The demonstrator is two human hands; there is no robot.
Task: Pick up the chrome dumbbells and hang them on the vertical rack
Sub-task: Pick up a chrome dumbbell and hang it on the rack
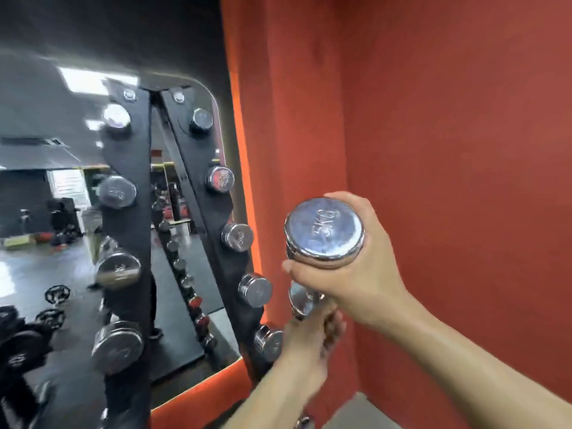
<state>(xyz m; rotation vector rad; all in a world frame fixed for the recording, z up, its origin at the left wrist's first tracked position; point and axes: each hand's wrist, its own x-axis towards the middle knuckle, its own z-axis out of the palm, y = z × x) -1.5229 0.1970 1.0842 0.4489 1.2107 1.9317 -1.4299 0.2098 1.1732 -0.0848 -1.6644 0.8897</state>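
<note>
A chrome dumbbell [323, 230] marked 5KG stands end-on toward me at centre right. My right hand [349, 267] grips its near head from the side and beneath. My left hand [309, 339] holds lower down, fingers curled round the handle near the far head [301, 300]. Left of them stands the black vertical rack [136, 187], with several chrome dumbbells [116, 191] hanging on its two slanted uprights. The held dumbbell is to the right of the rack's right upright [201, 187], apart from it.
A rounded mirror [40, 150] behind the rack reflects the gym floor and weight plates. A red wall [433, 119] fills the right side. Black weight plates [18, 345] lie at lower left. The view is blurred by motion.
</note>
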